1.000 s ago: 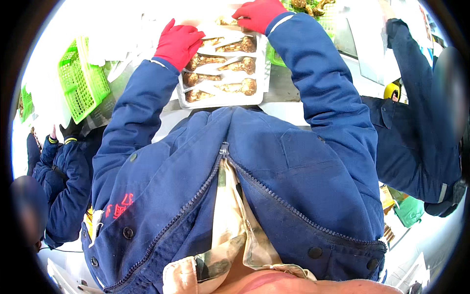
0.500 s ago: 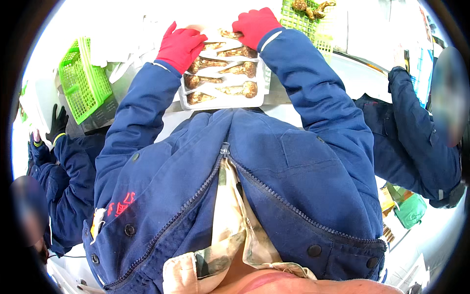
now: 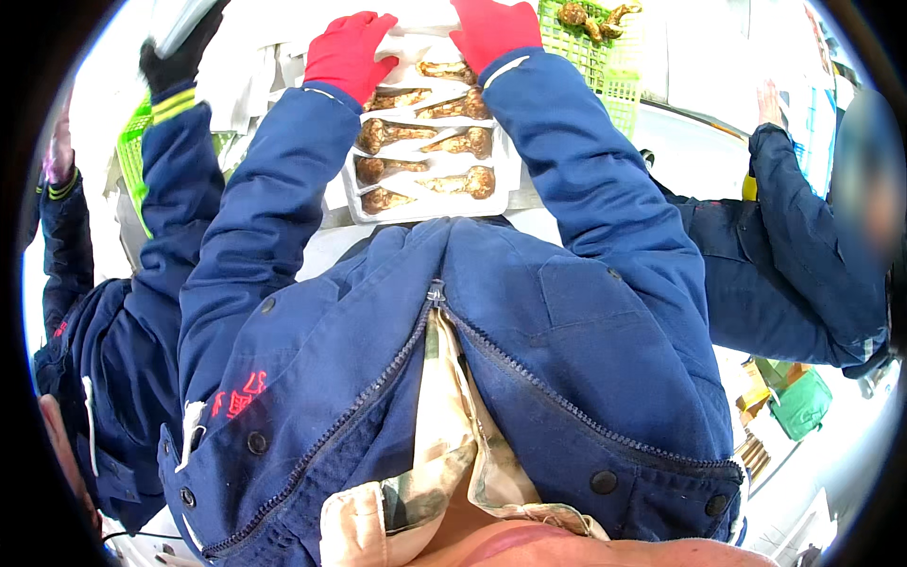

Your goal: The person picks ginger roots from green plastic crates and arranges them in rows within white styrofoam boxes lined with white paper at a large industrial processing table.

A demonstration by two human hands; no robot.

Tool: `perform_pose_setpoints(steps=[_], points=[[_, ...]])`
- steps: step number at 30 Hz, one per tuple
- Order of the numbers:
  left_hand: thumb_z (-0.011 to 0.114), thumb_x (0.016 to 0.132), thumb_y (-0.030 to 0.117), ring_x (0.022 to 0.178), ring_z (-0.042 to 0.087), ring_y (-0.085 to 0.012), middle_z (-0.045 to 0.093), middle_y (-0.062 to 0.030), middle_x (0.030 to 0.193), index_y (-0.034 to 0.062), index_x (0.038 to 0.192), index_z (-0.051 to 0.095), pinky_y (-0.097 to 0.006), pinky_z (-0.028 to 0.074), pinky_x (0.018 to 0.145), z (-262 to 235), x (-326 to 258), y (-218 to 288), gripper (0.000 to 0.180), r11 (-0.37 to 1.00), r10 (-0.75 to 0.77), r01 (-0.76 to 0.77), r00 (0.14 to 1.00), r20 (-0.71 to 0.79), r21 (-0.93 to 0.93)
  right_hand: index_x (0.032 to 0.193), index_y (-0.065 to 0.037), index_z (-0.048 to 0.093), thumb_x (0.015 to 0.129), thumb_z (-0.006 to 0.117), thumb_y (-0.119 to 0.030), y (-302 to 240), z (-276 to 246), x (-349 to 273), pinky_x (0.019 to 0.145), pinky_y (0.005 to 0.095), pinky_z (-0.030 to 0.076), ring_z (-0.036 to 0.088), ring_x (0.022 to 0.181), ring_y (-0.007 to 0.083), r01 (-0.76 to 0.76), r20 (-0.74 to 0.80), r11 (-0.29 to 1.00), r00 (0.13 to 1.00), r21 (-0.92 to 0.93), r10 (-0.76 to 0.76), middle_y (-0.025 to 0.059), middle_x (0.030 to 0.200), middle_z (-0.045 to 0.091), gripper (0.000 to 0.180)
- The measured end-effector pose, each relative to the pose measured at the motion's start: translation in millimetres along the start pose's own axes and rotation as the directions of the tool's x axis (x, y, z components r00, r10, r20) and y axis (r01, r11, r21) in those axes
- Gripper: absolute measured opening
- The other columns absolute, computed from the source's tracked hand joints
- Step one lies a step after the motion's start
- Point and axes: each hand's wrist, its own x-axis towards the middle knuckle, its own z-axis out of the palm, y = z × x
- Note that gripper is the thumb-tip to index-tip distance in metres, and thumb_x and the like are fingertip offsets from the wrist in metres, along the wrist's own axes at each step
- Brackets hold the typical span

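A white tray (image 3: 425, 214) in front of me holds several brown-and-cream mushrooms (image 3: 463, 183), laid crosswise in rows with white paper strips between them. At its far left corner, my red-gloved left hand (image 3: 348, 52) has thumb and fingers apart. My red-gloved right hand (image 3: 498, 36) is at the far right corner, its fingers pointing inward and partly cut off by the top edge; thumb and fingers look apart. White paper (image 3: 423, 45) lies between the hands, beyond the farthest mushroom (image 3: 446, 71). Whether either hand touches the paper is unclear.
A green basket (image 3: 574, 47) with several mushrooms stands beyond my right hand. Another green basket (image 3: 132, 161) is at left, partly behind a co-worker's raised arm (image 3: 179, 142), whose black glove (image 3: 175, 61) holds something whitish. A second co-worker's sleeve (image 3: 794, 198) reaches in at right.
My right hand has moved up and away from the farthest mushroom. My left hand has shifted up, with its fingers spread wider. The left co-worker's arm has risen across the green basket.
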Motion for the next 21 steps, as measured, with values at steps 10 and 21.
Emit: perform_pose_setpoints(steps=[10, 21], points=[[0.074, 0.076, 0.016, 0.107, 0.057, -0.0315, 0.062, -0.0094, 0.111, 0.0113, 0.101, 0.061, -0.042, 0.047, 0.090, 27, 1, -2, 0.029, 0.972, -0.069, 0.077, 0.997, 0.043, -0.221, 0.086, -0.014, 0.059, 0.065, 0.076, -0.022, 9, 4, -2, 0.066, 0.0451, 0.046, 0.064, 0.076, 0.0299, -0.064, 0.094, 0.998, 0.994, 0.028, 0.061, 0.0082, 0.080, 0.061, 0.028], [0.062, 0.086, 0.011, 0.115, 0.054, -0.0327, 0.058, -0.0102, 0.124, 0.0065, 0.096, 0.059, -0.039, 0.045, 0.096, 38, 2, 5, 0.012, 0.944, -0.071, 0.067, 0.997, 0.000, -0.322, 0.092, -0.011, 0.064, 0.066, 0.071, -0.018, 21, -5, 0, 0.075, 0.0452, 0.049, 0.064, 0.085, 0.0321, -0.074, 0.089, 0.993, 0.994, 0.093, 0.066, 0.0133, 0.093, 0.064, 0.027]])
